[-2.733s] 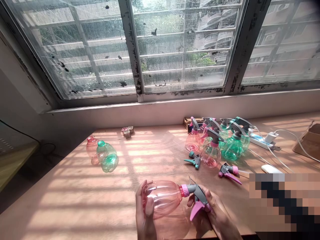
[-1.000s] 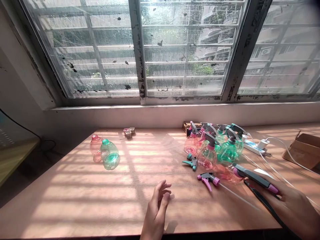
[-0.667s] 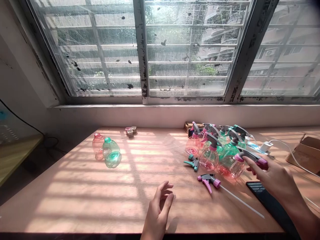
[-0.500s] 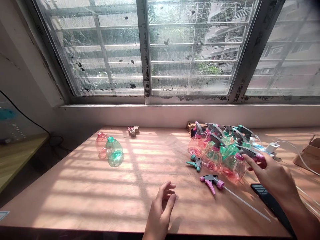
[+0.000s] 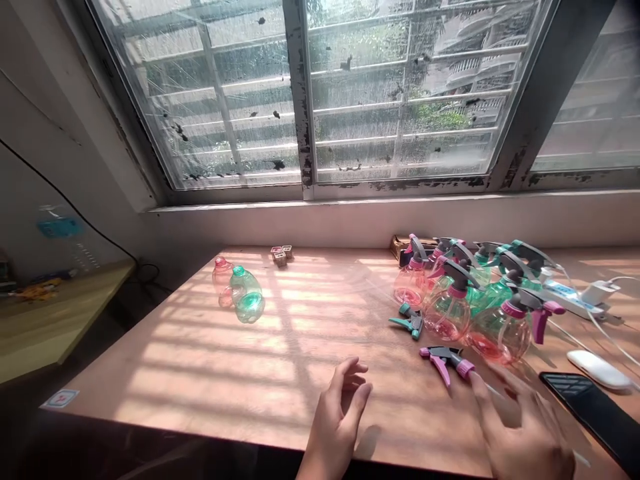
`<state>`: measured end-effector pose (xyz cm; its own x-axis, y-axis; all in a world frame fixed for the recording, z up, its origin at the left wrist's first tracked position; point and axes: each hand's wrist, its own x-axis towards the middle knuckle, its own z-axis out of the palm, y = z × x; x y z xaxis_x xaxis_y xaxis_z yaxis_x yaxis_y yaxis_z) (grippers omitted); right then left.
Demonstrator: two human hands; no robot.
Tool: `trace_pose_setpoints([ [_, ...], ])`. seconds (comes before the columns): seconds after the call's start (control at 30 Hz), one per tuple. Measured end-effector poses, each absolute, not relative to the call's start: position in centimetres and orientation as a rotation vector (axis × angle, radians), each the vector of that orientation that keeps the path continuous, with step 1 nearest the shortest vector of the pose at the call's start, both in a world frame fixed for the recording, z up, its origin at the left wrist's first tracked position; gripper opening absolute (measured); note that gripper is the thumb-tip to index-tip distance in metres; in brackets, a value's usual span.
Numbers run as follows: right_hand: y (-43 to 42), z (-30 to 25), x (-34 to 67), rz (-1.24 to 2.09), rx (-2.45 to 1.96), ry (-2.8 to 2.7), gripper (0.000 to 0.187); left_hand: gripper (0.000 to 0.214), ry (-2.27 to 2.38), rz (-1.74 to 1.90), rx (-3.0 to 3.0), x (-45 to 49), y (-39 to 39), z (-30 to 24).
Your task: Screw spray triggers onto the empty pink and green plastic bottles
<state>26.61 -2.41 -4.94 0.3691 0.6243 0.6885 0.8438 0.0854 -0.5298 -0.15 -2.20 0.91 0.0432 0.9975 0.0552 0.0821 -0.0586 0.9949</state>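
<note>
My left hand (image 5: 340,417) hovers over the front of the table, fingers loosely curved and apart, holding nothing. Slightly blurred, my right hand (image 5: 525,427) spreads over the thin tube of a pink and grey spray trigger head (image 5: 444,360) lying on the table. Its index fingertip is at the pink collar; whether it touches, I cannot tell. Behind that hand stands a pink spray bottle (image 5: 500,337) with its trigger head on, among several pink and green ones. A loose green and grey trigger head (image 5: 410,321) lies left of them.
Two bottles without heads, one pink (image 5: 223,277) and one green (image 5: 246,297), are at the back left. Small blocks (image 5: 281,255) sit near the wall. To the right are a black phone (image 5: 590,413), a white mouse (image 5: 599,369) and a power strip (image 5: 575,299) with cables.
My right hand has let go of the pink spray bottle's head and moved down toward the front, over the loose pink trigger head. The camera view has shifted; my left hand keeps its pose.
</note>
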Motion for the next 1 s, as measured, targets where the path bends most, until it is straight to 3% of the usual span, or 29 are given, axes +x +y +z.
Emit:
trace_pose_setpoints([
  [0.07,-1.0,-4.4,25.5,-0.288,-1.527,-1.431,0.049,0.041,1.232,1.2,1.333,-0.1,-2.4,0.8],
  [0.23,0.6,-6.4,25.4,-0.289,-1.698,-1.579,0.075,0.031,1.415,1.447,1.267,-3.1,-1.9,1.4],
  [0.37,0.0,-6.6,25.4,-0.207,-1.72,-1.613,0.069,0.03,1.713,1.732,1.663,-10.6,2.0,5.0],
  [0.5,-0.4,-5.8,25.1,-0.107,-1.678,-1.627,0.062,0.036,1.981,1.911,1.657,-19.0,9.3,9.3],
  [0.77,0.1,-5.8,25.1,0.1,-1.65,-1.525,0.067,0.036,2.198,1.39,1.829,-28.1,18.6,14.1],
  [0.9,-1.3,-4.4,25.3,0.491,-1.517,-1.293,0.065,0.035,2.322,1.264,1.775,-29.2,16.7,13.1],
  [1.0,-3.7,-2.7,25.2,0.702,-1.185,-0.983,0.062,0.054,2.45,1.298,1.739,-28.7,12.1,10.9],
])
